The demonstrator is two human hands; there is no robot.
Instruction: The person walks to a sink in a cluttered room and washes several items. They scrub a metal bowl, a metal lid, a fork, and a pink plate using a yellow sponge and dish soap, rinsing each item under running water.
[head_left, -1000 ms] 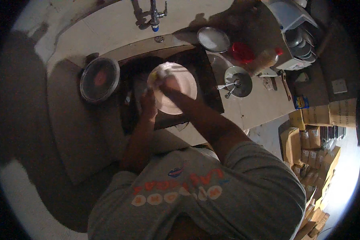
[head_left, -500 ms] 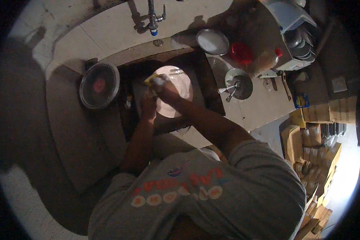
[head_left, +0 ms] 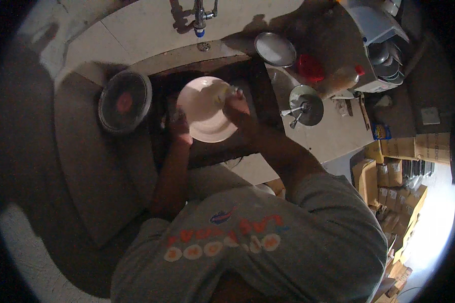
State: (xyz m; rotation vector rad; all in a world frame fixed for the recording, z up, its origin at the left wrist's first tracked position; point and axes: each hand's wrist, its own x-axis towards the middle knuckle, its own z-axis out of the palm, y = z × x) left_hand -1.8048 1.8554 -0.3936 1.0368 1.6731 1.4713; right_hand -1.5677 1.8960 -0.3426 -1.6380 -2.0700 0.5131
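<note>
A pale pinkish-white plate (head_left: 205, 118) is held up over the dark sink basin (head_left: 247, 146). My left hand (head_left: 181, 127) grips its left lower rim, fingers partly hidden behind it. On the right part of the plate's face, my right hand (head_left: 237, 107) is closed on a yellowish sponge (head_left: 220, 95), which is blurred and mostly covered by the fingers. The hand's shadow falls across the upper part of the plate.
Beyond the sink stands a tap (head_left: 199, 22). A large round lid (head_left: 125, 102) leans at the left. To the right are a metal plate (head_left: 275, 49), a red bowl (head_left: 311, 68), a bowl with spoons (head_left: 308, 107), a bottle (head_left: 345, 78), a dish rack (head_left: 379, 38) and cardboard boxes (head_left: 397, 187).
My right hand with the sponge has swept from the plate's left upper rim to its right side. The plate has shifted slightly left and up, and my hands have moved apart.
</note>
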